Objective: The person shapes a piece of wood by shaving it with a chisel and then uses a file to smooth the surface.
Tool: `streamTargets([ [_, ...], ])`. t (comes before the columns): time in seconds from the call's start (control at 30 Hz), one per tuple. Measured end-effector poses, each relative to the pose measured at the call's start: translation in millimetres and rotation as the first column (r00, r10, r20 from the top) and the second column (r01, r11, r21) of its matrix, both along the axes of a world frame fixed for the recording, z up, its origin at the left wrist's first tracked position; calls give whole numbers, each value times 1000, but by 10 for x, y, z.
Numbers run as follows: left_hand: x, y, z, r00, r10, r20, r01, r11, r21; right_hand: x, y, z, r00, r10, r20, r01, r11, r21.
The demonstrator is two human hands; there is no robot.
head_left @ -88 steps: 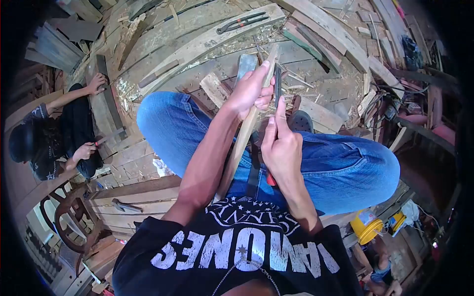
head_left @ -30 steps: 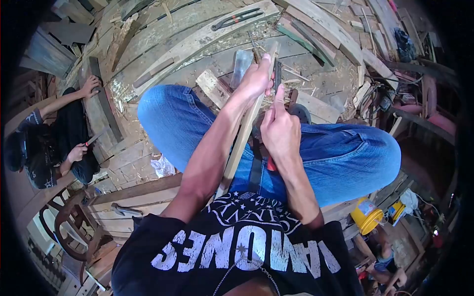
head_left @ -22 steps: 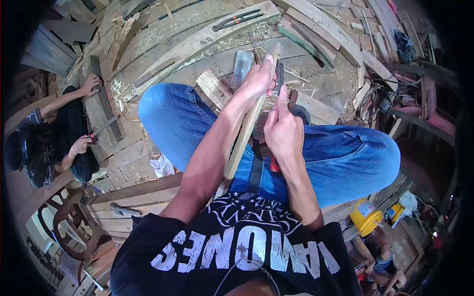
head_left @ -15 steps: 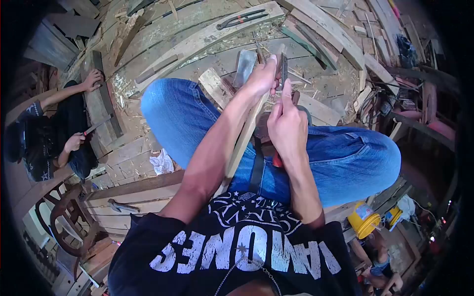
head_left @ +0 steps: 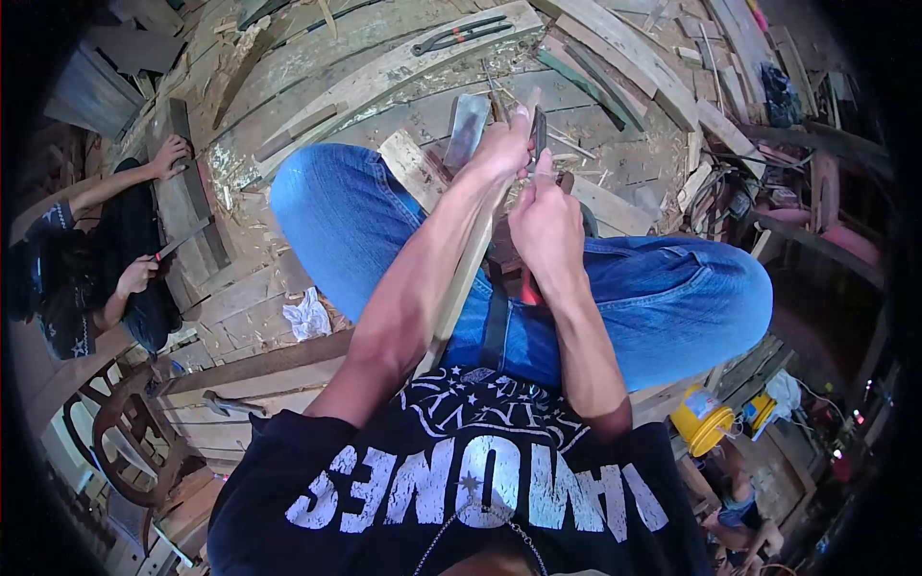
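I sit cross-legged in blue jeans on a plank floor. My left hand (head_left: 501, 149) grips the far end of a long pale wooden strip (head_left: 461, 283) that runs from my lap out past my knees. My right hand (head_left: 543, 226) holds a red-handled knife (head_left: 538, 130), its dark blade pointing away and lying against the strip just right of my left hand's fingers. The red handle end shows below my right palm.
Another person (head_left: 106, 250) sits at the left, working a blade on a dark plank. A flat metal tool (head_left: 466, 125) and black pliers (head_left: 459, 34) lie ahead among wood offcuts and shavings. A yellow bucket (head_left: 701, 422) stands lower right. A chair (head_left: 125, 432) is lower left.
Both hands have stayed on the strip and the knife, with the blade shifting slightly back and forth along the strip's far end. The other person's blade hand has moved along their plank.
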State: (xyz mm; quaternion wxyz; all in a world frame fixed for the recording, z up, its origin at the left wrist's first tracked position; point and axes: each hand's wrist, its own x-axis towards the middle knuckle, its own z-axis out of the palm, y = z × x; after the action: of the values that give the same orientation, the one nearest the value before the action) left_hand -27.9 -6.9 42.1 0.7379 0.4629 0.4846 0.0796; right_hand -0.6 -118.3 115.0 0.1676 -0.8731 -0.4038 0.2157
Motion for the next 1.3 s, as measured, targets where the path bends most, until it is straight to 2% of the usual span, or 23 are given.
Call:
streamTargets([
  [0.03, 0, 11, -70, 998, -23, -59, 28, 996, 81, -22, 34, 35, 999, -26, -31, 24, 998, -56],
  [0.13, 6, 54, -138, 990, -57, -126, 73, 989, 126, -55, 38, -29, 999, -39, -4, 39, 998, -42],
  [0.27, 8, 29, -177, 999, 7, -40, -6, 999, 32, -7, -34, -59, 1000, -12, -9, 12, 999, -53],
  [0.33, 13, 28, -97, 999, 30, -12, -30, 999, 38, -38, -30, -44, 1000, -15, 3, 15, 999, -47],
  [0.47, 13, 29, -113, 999, -22, -48, 23, 999, 29, -71, -41, -33, 998, -31, -49, 31, 999, -17],
  [0.53, 13, -20, -6, 993, -6, -117, 17, 995, 98, -58, -3, -15, 997, -58, -51, 59, 998, 26],
  [0.57, -7, -24, 74, 994, 5, -106, 2, 998, 58, -66, 23, 13, 998, -49, -34, 48, 998, -50],
  [0.6, -18, 22, -5, 993, -80, -88, 86, 994, 68, -60, -36, 7, 998, -57, -33, 55, 997, -53],
  [0.67, 10, 6, -114, 999, -32, -36, 34, 998, 50, -70, -127, -20, 999, -24, -33, 25, 999, 25],
  [0.7, 22, 37, -72, 999, -31, -33, 33, 998, 57, -107, -135, -7, 998, -47, -39, 45, 998, -52],
  [0.77, 24, -7, -29, 997, -32, -66, 35, 998, 49, -99, -112, 1, 998, -53, -46, 50, 997, -51],
  [0.87, 6, 0, 15, 1000, -10, -4, 10, 1000, -18, -71, -144, -75, 998, -46, -33, 44, 997, -57],
  [0.97, 22, -17, -27, 999, -35, -12, 35, 999, 0, -50, -124, -5, 997, -49, -53, 44, 995, -90],
  [1.07, 18, -8, -26, 999, 9, 40, -6, 998, -68, -68, -98, 7, 998, -51, -28, 49, 996, -81],
  [1.13, 25, -21, 1, 1000, -19, -10, 18, 999, -51, -21, -136, -2, 999, -22, -46, 18, 996, -88],
  [1.23, 22, -19, 8, 997, 15, 79, -7, 995, -99, -2, -153, 4, 998, -27, -60, 27, 1000, -6],
  [1.3, 29, -19, -24, 997, 27, 73, -19, 994, -111, -17, -143, 41, 998, -31, -50, 28, 998, -57],
])
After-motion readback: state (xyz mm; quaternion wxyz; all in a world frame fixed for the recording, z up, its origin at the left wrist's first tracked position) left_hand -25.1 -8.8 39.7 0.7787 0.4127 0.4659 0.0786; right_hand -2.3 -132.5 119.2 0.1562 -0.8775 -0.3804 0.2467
